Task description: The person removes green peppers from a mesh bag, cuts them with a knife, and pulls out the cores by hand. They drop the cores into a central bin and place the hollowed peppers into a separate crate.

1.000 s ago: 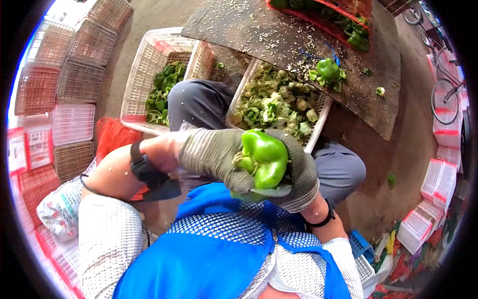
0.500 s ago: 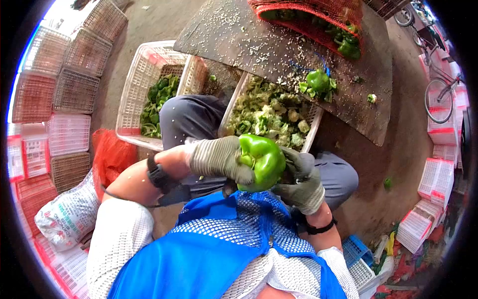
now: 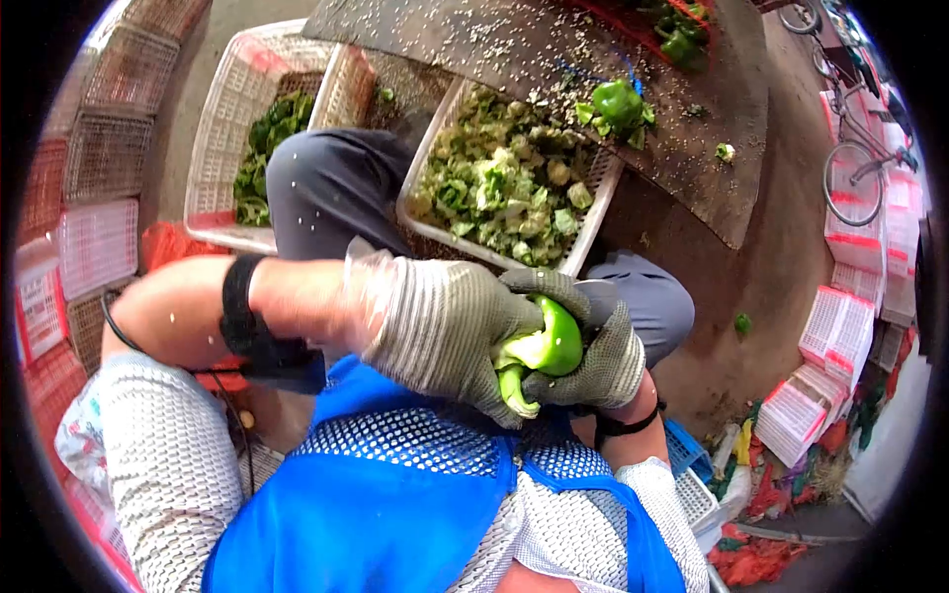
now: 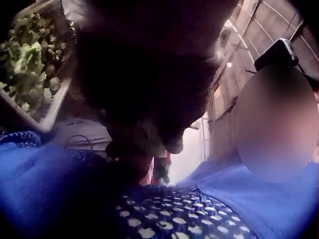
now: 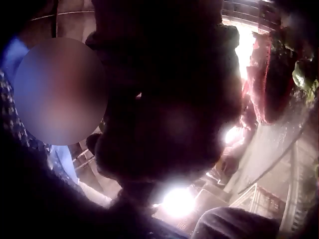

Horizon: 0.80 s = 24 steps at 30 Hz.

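Note:
In the head view a green bell pepper (image 3: 561, 341) is held between both gloved hands over the lap. My left hand (image 3: 455, 326) grips its left side, back of the hand up. Around the right side curl the fingers of my right hand (image 3: 608, 361). A curved green piece (image 3: 514, 390), pale at its end, sticks out below the left fingers. By the right fingers shows a flat dark grey shape (image 3: 597, 300), its kind unclear. Both wrist views show the hands only as dark silhouettes, with the pepper hidden.
A white crate (image 3: 583, 232) of pale green scraps stands between the knees, another crate (image 3: 210, 138) with green pieces to its left. Ahead lies a seed-strewn board (image 3: 415, 30) bearing a green pepper (image 3: 618, 104) and a red mesh bag (image 3: 633, 22). Stacked crates line both sides.
The pepper has turned in the hands, and the curved piece now shows at its lower left. Both hands have closed further over it. The head view has shifted.

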Available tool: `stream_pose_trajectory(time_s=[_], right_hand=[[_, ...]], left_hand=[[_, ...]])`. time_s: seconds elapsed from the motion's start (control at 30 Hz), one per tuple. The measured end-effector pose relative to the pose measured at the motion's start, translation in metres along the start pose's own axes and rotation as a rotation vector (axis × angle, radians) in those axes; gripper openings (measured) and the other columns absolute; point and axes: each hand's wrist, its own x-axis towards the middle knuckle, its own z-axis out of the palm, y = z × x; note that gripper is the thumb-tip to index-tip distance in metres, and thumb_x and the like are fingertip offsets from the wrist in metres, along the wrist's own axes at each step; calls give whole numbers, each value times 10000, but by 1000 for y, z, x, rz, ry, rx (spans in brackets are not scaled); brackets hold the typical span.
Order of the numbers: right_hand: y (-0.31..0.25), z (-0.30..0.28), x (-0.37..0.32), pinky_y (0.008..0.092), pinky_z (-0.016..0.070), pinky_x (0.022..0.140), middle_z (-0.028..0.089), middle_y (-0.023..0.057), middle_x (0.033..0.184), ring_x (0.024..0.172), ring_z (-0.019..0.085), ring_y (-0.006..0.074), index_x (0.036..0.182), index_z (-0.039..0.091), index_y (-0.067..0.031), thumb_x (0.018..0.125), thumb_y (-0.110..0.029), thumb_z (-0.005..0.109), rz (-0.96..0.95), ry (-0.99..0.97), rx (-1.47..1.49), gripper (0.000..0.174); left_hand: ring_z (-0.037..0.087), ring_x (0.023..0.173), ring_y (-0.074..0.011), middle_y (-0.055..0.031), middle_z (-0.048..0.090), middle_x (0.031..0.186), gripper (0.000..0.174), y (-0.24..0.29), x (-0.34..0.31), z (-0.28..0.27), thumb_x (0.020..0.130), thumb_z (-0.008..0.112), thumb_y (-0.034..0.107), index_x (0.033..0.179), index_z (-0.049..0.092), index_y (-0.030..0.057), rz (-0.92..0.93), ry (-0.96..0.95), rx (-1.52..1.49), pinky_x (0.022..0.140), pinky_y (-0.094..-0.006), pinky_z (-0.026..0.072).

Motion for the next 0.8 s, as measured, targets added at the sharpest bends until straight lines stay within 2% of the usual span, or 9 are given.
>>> stream_pose_trajectory(time_s=[0.23, 0.33, 0.43, 0.53, 0.6, 0.67, 0.73, 0.77, 0.8], right_hand=[[-3, 5, -10, 337, 478, 970, 661, 97, 1166, 1082, 630, 197, 1265, 606, -55, 670, -336, 878, 261, 55, 135, 713], [5, 10, -7, 328, 481, 957, 658, 96, 1176, 1072, 623, 183, 1273, 585, -30, 707, -334, 852, 302, 134, 582, 696], [15, 10, 0, 340, 492, 962, 650, 119, 1183, 1065, 629, 197, 1323, 496, 43, 730, -343, 820, 131, 287, 834, 778], [29, 1, 2, 381, 523, 950, 633, 167, 1202, 1071, 654, 277, 1336, 470, 44, 789, -379, 769, 100, 401, 1040, 754], [34, -5, 4, 389, 538, 932, 639, 158, 1181, 1065, 655, 298, 1329, 477, 37, 809, -371, 760, 116, 435, 1101, 719], [37, -10, 6, 450, 532, 959, 605, 165, 1157, 1077, 634, 336, 1325, 451, 15, 783, -454, 760, 230, 553, 1005, 781], [41, -7, 13, 434, 547, 929, 608, 142, 1133, 1047, 642, 315, 1326, 455, 5, 807, -475, 747, 264, 591, 971, 765], [47, -2, 19, 404, 561, 879, 609, 126, 1150, 1010, 644, 283, 1334, 463, 2, 831, -492, 731, 231, 577, 931, 755], [42, 7, 28, 390, 555, 867, 605, 121, 1172, 1008, 639, 267, 1327, 477, 3, 834, -505, 724, 194, 557, 861, 750]], left_hand=[[625, 933, -121, -28, 700, 979, 449, -26, 11, -6, 728, 890, 203, 1084, 656, 61, 98, -255, -396, 819, -316, 526], [608, 889, -127, -48, 677, 943, 466, -28, 13, -23, 694, 916, 207, 1050, 658, 53, -47, -421, -407, 774, -321, 515], [608, 860, -195, -61, 652, 941, 451, -51, 8, -33, 705, 908, 210, 1039, 656, 44, 356, -18, -270, 783, -340, 505], [611, 1002, -190, -98, 651, 1110, 738, -41, 3, -34, 726, 888, 226, 1318, 501, 17, -54, 433, -537, 881, -369, 506], [463, 1312, -258, -184, 474, 1423, 1016, -79, 10, -48, 694, 901, 223, 1491, 310, 3, 60, 640, 405, 1095, -387, 397], [396, 1375, -294, -208, 411, 1483, 1052, -82, -1, -44, 662, 914, 234, 1495, 311, 11, 69, 747, 527, 1135, -400, 343], [339, 1407, -396, -231, 400, 1483, 974, -75, 4, -17, 639, 918, 252, 1441, 413, 30, 374, 723, 356, 1169, -485, 272], [343, 1403, -404, -243, 423, 1461, 904, -55, 7, -9, 658, 897, 213, 1422, 443, 53, 228, 628, 412, 1156, -516, 283], [392, 1361, -438, -247, 439, 1448, 827, -63, 12, 4, 677, 872, 194, 1390, 473, 64, 383, 725, 367, 1118, -502, 340]])
